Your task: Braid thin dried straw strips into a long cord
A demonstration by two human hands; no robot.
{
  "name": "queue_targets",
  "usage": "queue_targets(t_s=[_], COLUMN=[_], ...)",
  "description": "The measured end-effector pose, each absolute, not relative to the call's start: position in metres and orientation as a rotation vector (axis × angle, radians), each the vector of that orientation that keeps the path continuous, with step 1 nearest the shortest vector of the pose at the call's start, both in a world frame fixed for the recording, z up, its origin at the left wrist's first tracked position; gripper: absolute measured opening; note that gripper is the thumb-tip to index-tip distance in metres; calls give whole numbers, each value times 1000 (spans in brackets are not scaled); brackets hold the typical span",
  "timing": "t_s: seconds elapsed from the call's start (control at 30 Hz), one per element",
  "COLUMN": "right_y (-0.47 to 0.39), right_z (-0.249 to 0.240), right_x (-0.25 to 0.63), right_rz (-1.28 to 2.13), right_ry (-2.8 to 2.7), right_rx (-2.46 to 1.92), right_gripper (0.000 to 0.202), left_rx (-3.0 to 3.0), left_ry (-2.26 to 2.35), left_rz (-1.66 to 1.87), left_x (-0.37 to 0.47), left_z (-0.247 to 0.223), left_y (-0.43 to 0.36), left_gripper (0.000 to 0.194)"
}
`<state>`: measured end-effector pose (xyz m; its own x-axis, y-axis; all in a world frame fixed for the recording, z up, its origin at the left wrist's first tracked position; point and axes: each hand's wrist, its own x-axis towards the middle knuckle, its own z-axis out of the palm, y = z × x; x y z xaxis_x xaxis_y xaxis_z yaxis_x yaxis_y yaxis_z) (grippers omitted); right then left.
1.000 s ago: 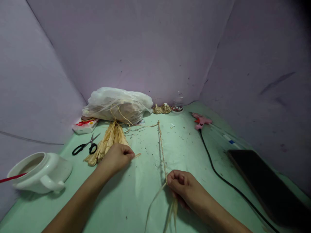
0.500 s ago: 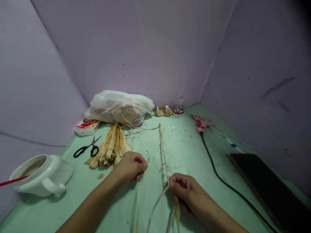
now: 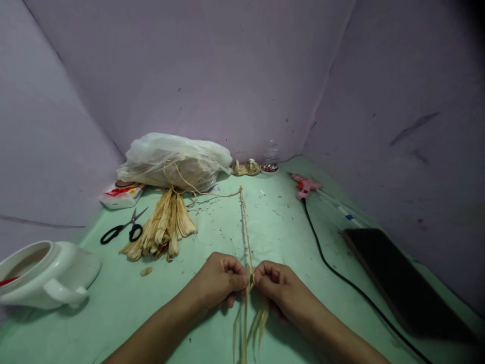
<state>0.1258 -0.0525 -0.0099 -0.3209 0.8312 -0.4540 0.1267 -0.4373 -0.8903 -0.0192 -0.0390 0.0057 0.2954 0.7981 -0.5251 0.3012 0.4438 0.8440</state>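
A thin braided cord (image 3: pixel 245 222) of dried plant fibre runs up the table away from me, its far end joined to a strand leading left. My right hand (image 3: pixel 278 285) pinches the near end of this cord. Close beside it, my left hand (image 3: pixel 225 278) has its thumb and finger closed on a pale fibre strip (image 3: pixel 245 323). Loose strips (image 3: pixel 259 323) hang down below both hands. A bundle of dried husk strips (image 3: pixel 164 225) lies to the left, beyond my left hand. The exact crossing of strips between my fingertips is too small to make out.
Black-handled scissors (image 3: pixel 123 228) and a white teapot-like pot (image 3: pixel 56 275) are at left. At the back stand a plastic bag (image 3: pixel 178 159), a small box (image 3: pixel 123 196), woven pieces (image 3: pixel 246 168) and a bead dish (image 3: pixel 270 168). A pink glue gun (image 3: pixel 305 184) and dark tablet (image 3: pixel 401 283) lie right.
My left hand has moved right with its fibre strip, from apart to right beside my right hand. My right hand still holds the cord. The whole view has shifted slightly.
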Motion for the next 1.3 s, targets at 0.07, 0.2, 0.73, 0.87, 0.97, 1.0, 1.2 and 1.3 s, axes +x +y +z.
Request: queue_targets(t_s=[0.07, 0.2, 0.73, 0.87, 0.97, 1.0, 1.2, 1.3], right_y=[-52, -53, -55, -55, -55, -55, -55, -55], right_z=[-8, -7, -16, -16, -15, -15, -16, -16], right_x=[125, 126, 125, 126, 126, 127, 127, 127], right_rz=[1811, 1799, 1764, 1775, 1781, 1785, 1787, 1797], right_ry=[-1225, -1231, -1231, -1243, -1249, -1247, -1220, -1210], right_rx=[-1429, -1465, -1460, -1438, -1432, -1429, -1415, -1411], right_gripper=[13, 11, 26, 26, 25, 24, 23, 23], left_rx=[1107, 1100, 1183, 1117, 1070, 1057, 1019, 1064], left_ry=[1302, 1314, 1287, 1336, 1328, 1311, 1238, 1243], left_rz=[451, 464, 468, 425, 422, 428, 459, 457], left_x=[-19, -21, -20, -19, -18, -18, -18, -18], left_z=[5, 4, -1, 5, 7, 6, 1, -1], left_y=[-39, -39, -44, -43, -43, -43, -46, -46], left_gripper=[12, 8, 9, 5, 4, 4, 3, 7])
